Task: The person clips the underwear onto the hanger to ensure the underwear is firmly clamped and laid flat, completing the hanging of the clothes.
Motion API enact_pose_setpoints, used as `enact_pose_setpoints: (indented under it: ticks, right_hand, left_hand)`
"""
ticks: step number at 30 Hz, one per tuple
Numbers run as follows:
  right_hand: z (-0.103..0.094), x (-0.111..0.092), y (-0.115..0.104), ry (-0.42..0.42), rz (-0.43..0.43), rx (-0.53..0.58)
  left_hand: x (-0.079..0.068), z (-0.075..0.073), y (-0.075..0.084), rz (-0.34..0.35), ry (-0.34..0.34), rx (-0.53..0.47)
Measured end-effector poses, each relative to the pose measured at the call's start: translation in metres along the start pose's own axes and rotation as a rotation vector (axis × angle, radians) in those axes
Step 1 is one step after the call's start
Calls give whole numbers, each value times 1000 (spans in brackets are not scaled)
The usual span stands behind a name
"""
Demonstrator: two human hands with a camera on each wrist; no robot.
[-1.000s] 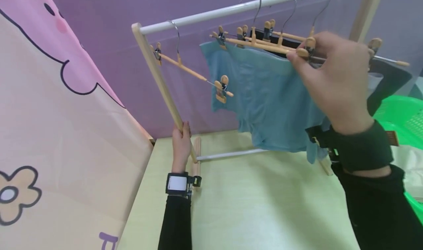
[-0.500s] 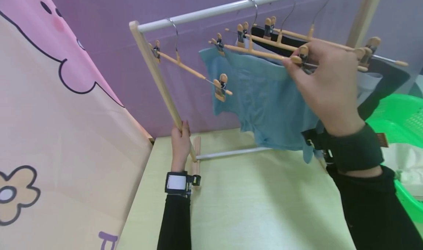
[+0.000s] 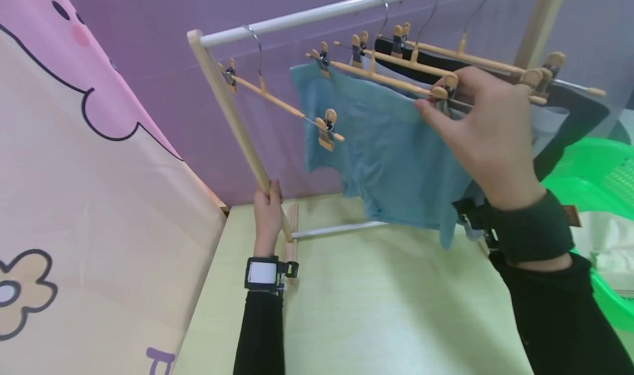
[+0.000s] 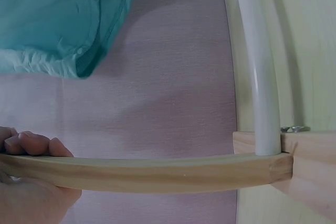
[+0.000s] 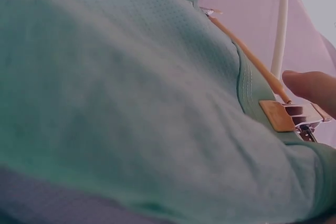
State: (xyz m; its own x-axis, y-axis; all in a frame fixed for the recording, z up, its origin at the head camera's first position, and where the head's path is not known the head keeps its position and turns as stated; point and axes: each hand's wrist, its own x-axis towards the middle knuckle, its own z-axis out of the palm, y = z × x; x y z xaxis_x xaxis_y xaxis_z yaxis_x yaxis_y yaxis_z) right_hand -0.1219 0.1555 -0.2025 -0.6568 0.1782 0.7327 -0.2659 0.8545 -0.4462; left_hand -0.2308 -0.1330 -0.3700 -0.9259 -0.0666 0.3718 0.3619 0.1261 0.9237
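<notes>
My left hand [image 3: 268,218] grips the rack's wooden side post [image 3: 225,110] low down; the left wrist view shows the fingers wrapped over that post. A pair of blue-green shorts [image 3: 386,149] hangs by its waistband from a wooden clip hanger [image 3: 354,71], whose hook is over the white rail [image 3: 317,15]. At this hanger's near end, my right hand [image 3: 497,130] pinches around the clip. Its fingertips are partly hidden. In the right wrist view the shorts fill most of the picture, with a clip [image 5: 278,116] on their waistband.
A bare clip hanger [image 3: 269,96] hangs nearer the left post. Behind the shorts are more hangers with a black garment [image 3: 577,116] and a pale one. To the right stands a green basket [image 3: 601,157] with white cloth [image 3: 606,237] inside. A printed curtain [image 3: 114,215] borders the left.
The shorts' hanger has come down, and its hook, above the rail earlier, now sits on it. My right hand has shifted slightly left and down with it. My left hand keeps its grip.
</notes>
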Motion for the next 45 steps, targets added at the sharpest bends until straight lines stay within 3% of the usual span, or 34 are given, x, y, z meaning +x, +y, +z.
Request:
enact_pose_setpoints:
  ticks: [10, 14, 21, 29, 38, 45]
  right_hand:
    - [-1, -17, 16, -32, 45, 6]
    - [1, -31, 26, -42, 26, -16]
    - [11, -60, 41, -97, 9, 51]
    - [20, -84, 51, -236, 78, 27]
    - [31, -111, 64, -341, 14, -104]
    - [29, -124, 66, -317, -72, -121]
  left_hand:
    - [1, -1, 0, -11, 4, -2]
    - [1, -1, 1, -7, 3, -5]
    - [3, -1, 0, -7, 2, -7]
    - [16, -1, -33, -17, 23, -6]
    - [13, -2, -34, 16, 51, 39]
    - [8, -9, -36, -19, 70, 144]
